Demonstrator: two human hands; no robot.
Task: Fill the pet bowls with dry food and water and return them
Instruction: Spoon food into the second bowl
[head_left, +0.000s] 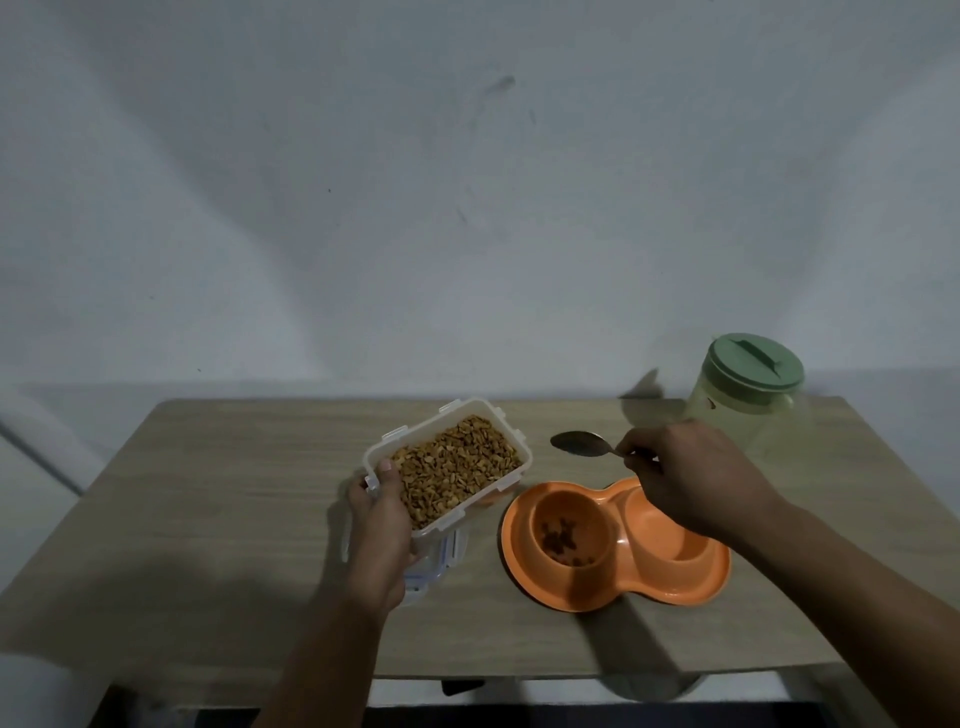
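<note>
One clear plastic box, rectangular with rounded corners and snap clips, is tilted above the table, heaped with tan dry food. The left hand holds it at its near end, the grip wrapped round the wall with the thumb on the rim. Under that grip lies one clear lid with blue-edged clips. The right hand pinches the handle of one metal spoon, whose empty oval scoop points toward the box. Just below this grip sits one orange plastic double bowl, smooth and peanut-shaped, with two round wells: the left holds a few dark pieces, the right is partly hidden. Behind the right hand stands one translucent jug with a round green lid.
</note>
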